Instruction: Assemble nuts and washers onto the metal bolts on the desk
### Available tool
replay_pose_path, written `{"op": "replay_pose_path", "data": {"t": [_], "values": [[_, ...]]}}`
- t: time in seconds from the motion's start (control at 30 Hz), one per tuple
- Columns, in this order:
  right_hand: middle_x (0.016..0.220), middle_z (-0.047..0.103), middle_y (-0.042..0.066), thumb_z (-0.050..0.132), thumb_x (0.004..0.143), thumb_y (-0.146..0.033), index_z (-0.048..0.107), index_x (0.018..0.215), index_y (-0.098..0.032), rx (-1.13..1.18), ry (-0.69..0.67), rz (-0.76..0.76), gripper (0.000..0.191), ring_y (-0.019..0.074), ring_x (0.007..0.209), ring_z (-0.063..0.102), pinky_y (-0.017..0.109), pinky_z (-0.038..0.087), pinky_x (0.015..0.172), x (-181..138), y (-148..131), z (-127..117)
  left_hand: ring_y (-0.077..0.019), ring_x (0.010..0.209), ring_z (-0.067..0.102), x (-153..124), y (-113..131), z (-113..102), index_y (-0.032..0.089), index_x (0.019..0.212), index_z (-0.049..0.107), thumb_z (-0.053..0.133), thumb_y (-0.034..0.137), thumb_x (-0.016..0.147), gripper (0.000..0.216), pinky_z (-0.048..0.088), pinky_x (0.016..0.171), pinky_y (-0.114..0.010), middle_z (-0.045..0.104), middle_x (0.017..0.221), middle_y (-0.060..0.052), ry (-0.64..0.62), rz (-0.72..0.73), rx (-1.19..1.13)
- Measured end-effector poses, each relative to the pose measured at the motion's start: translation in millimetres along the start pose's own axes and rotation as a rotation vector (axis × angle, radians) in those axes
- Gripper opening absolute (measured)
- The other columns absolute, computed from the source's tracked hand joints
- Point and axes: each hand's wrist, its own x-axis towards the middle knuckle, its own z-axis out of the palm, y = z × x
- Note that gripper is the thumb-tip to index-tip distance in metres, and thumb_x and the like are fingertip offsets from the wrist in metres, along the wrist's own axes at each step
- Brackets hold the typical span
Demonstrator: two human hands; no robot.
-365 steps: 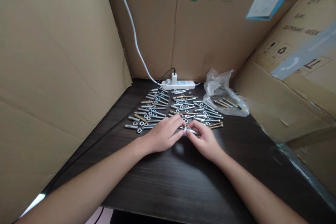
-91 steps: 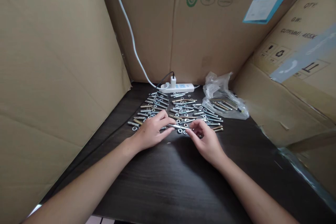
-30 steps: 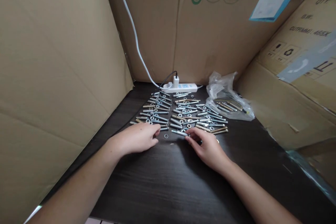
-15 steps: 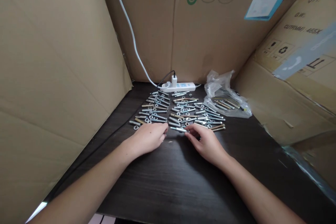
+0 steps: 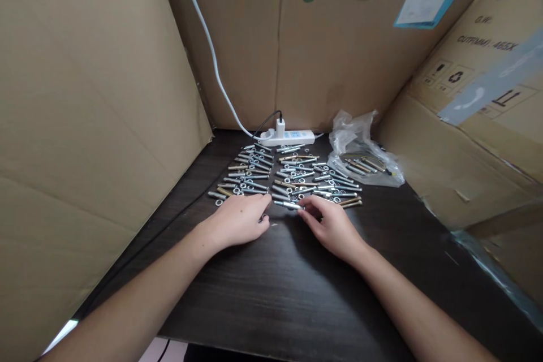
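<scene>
Several silver and brass bolts, with washers and nuts, lie in rows [image 5: 292,175] on a dark wooden table [image 5: 280,288]. My right hand [image 5: 333,226] pinches the end of a silver bolt [image 5: 288,204] that lies at the near edge of the rows. My left hand [image 5: 240,219] rests palm down beside it, fingers curled over a small washer [image 5: 263,216] on the table. What the left fingers grip, if anything, is hidden.
A white power strip [image 5: 288,137] with a plugged charger and white cable [image 5: 212,56] lies at the back. A clear plastic bag [image 5: 360,150] with more bolts sits at the back right. Cardboard boxes [image 5: 85,96] wall in the table on three sides.
My left hand slid right towards the bolt and now covers the loose washer. My right hand kept its pinch on the silver bolt and shifted a little farther away from me.
</scene>
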Motion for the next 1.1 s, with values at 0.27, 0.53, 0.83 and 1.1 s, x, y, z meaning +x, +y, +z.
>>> {"op": "replay_pose_path", "data": {"t": [0.27, 0.53, 0.83, 1.1], "values": [[0.076, 0.064, 0.002, 0.053, 0.086, -0.025, 0.061, 0.093, -0.019, -0.008, 0.008, 0.001, 0.012, 0.0147, 0.067, 0.059, 0.026, 0.045, 0.063, 0.0, -0.6, -0.4, -0.0195, 0.072, 0.060, -0.2, 0.8, 6.6, 0.019, 0.085, 0.051, 0.042, 0.025, 0.084, 0.011, 0.042, 0.059, -0.029, 0.063, 0.088, -0.004, -0.020, 0.015, -0.009], [0.076, 0.064, 0.003, 0.052, 0.086, -0.026, 0.060, 0.093, -0.019, -0.003, 0.001, -0.001, 0.013, 0.0158, 0.067, 0.058, 0.028, 0.046, 0.063, 0.0, -0.8, 0.2, -0.0161, 0.068, 0.056, 4.7, 2.2, 1.1, 0.019, 0.083, 0.051, 0.037, 0.024, 0.089, 0.017, 0.040, 0.060, -0.028, 0.061, 0.084, -0.002, 0.149, 0.004, -0.079], [0.074, 0.064, 0.002, 0.052, 0.087, -0.028, 0.059, 0.093, -0.019, 0.104, 0.017, 0.029, 0.013, 0.0151, 0.066, 0.059, 0.026, 0.046, 0.063, -2.2, -1.2, 2.8, -0.0156, 0.082, 0.058, 5.8, 3.6, -3.8, 0.020, 0.092, 0.056, 0.037, 0.025, 0.094, 0.019, 0.043, 0.074, -0.028, 0.062, 0.092, -0.001, 0.324, 0.046, -0.228], [0.073, 0.064, 0.002, 0.052, 0.088, -0.032, 0.059, 0.093, -0.018, 0.191, 0.085, 0.060, 0.016, 0.0146, 0.063, 0.060, 0.025, 0.047, 0.061, -2.0, -4.8, 2.2, -0.0167, 0.093, 0.061, 4.5, 4.6, -3.8, 0.021, 0.102, 0.059, 0.038, 0.026, 0.094, 0.023, 0.045, 0.082, -0.030, 0.065, 0.103, -0.001, 0.375, 0.076, -0.279]]}}
